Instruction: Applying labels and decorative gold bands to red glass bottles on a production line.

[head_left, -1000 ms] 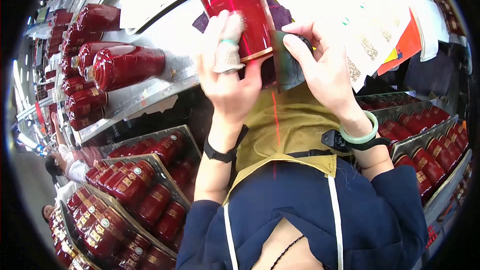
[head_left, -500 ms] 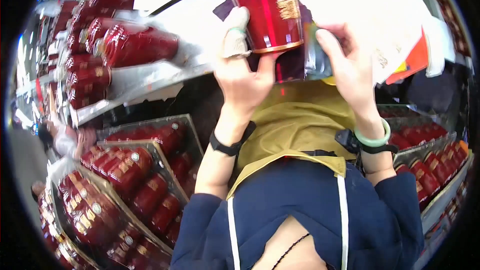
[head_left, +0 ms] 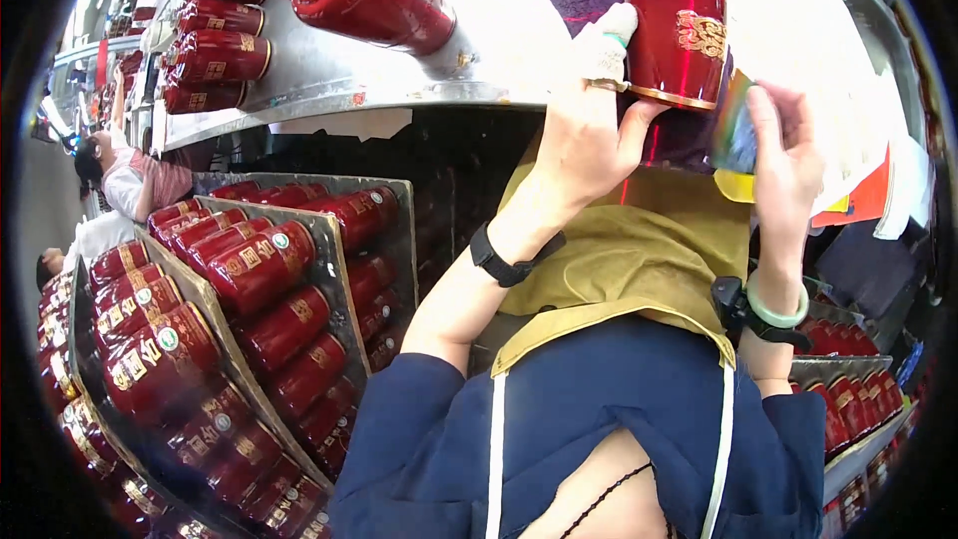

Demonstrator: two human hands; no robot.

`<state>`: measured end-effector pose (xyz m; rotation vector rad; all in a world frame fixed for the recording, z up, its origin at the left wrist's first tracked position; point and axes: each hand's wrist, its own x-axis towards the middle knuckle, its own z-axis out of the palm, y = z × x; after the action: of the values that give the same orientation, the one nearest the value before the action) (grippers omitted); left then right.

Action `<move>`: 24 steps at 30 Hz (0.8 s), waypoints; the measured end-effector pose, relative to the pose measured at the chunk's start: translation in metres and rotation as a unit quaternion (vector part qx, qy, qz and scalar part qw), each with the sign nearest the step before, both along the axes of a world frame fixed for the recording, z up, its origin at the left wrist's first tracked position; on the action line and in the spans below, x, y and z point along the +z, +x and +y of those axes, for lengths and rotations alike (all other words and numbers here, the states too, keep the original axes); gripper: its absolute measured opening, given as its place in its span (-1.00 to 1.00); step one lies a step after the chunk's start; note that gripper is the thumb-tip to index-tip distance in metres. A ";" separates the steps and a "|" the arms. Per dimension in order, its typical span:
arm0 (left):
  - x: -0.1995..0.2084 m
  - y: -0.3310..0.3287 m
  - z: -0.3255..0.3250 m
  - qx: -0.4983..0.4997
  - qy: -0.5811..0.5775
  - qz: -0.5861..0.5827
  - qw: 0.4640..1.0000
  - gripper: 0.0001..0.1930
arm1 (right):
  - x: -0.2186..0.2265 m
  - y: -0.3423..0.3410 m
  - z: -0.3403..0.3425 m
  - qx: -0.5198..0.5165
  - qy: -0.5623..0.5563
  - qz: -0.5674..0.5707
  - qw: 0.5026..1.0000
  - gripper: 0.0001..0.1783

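A glossy red bottle with a gold emblem and gold base rim lies on the white worktop in front of me, a red light line running along it. My left hand is closed round its left side near the base, with coverings on some fingertips. Just right of the base, my right hand pinches a thin, flat, shiny greenish-blue piece, perhaps a card or film, apart from the bottle. Dark purple cloth shows beside and under the bottle.
Several red bottles stand or lie on the metal table at the left. Below are crates packed with red bottles, and another crate is at the right. Orange-red sheets hang at the right edge. Two other people are far left.
The view has swung left, so bottle and hands appear further right and more of the left table shows. The thin piece in my right hand now stands a little more tilted.
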<state>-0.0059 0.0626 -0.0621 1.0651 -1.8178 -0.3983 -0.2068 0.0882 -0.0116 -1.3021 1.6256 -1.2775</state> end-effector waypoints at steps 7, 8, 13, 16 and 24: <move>0.000 -0.001 0.002 0.009 0.003 0.024 1.000 -0.23 | -0.002 0.001 -0.005 0.011 0.014 0.011 1.000 -0.80; 0.000 -0.002 0.003 0.012 0.007 0.028 1.000 -0.25 | -0.001 0.003 -0.005 0.004 -0.001 0.002 1.000 -0.80; 0.004 -0.005 0.006 0.012 -0.023 0.010 1.000 -0.17 | 0.005 0.002 -0.001 0.057 0.074 0.023 0.995 -0.74; 0.006 -0.008 0.000 0.034 -0.001 0.026 0.999 -0.11 | -0.003 -0.011 -0.004 -0.015 0.030 0.204 0.978 -0.76; 0.023 -0.010 -0.009 0.023 0.089 0.089 0.992 -0.09 | -0.009 -0.029 0.002 -0.029 -0.013 -0.045 0.999 -0.82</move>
<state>-0.0157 0.0532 -0.0387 1.1514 -1.6201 -0.6172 -0.2362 0.0904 -0.0209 -1.2046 1.5989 -1.3767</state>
